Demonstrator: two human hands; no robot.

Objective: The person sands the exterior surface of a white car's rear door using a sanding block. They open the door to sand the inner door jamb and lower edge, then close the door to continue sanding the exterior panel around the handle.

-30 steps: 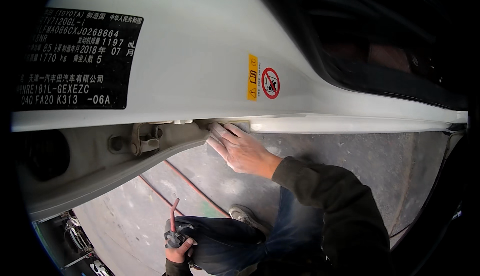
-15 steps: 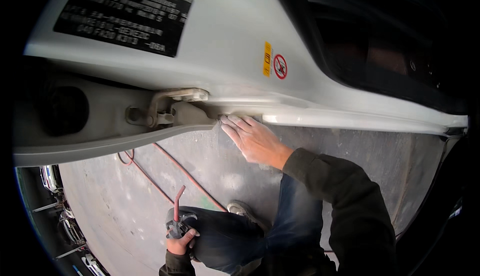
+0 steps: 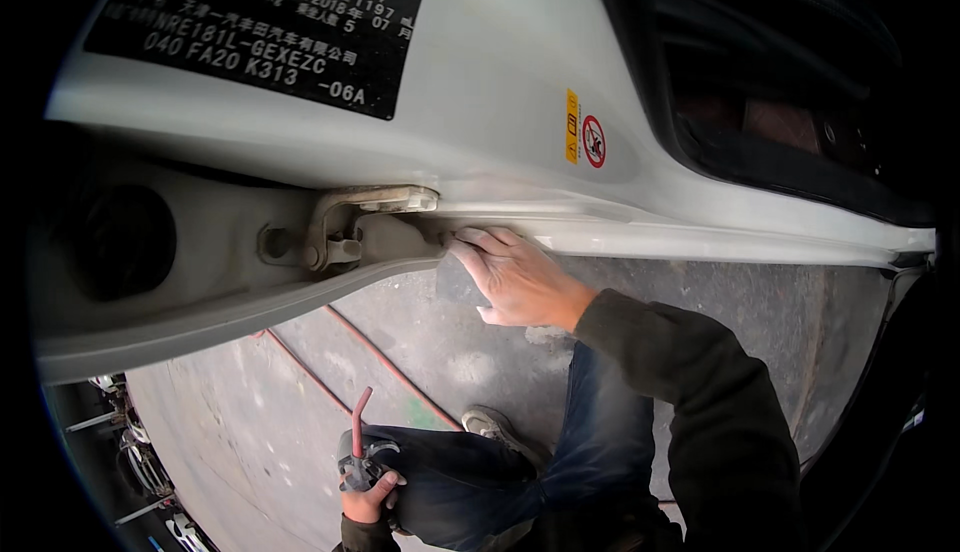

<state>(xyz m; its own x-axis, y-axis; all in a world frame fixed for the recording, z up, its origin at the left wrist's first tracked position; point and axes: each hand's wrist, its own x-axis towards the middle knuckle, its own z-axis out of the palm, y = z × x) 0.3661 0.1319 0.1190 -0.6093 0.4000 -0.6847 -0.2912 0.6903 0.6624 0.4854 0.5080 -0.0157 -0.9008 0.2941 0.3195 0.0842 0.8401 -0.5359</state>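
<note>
My right hand (image 3: 515, 277) is at the lower edge of a white car's door opening (image 3: 600, 237), fingertips bent over the painted sill just right of the door hinge (image 3: 325, 232). Under its fingers a thin dark grey sheet (image 3: 457, 282), which looks like sandpaper, hangs below the edge; the fingers hide most of it. Pale dust coats the fingers. At the lower left, beside my knee, my left hand (image 3: 372, 500) is closed around a dark grey air blow gun (image 3: 362, 467) with a red tube nozzle pointing up.
A black label plate (image 3: 260, 37) and small warning stickers (image 3: 585, 142) sit on the white body panel. The open door's edge (image 3: 250, 317) curves along the left. A red hose (image 3: 385, 362) lies on the grey concrete floor (image 3: 230, 432). My shoe (image 3: 490, 427) stands below the sill.
The view has shifted, so the car panel appears larger and further right. My right fingers are more bent and the thumb stands further apart. My left hand keeps the blow gun.
</note>
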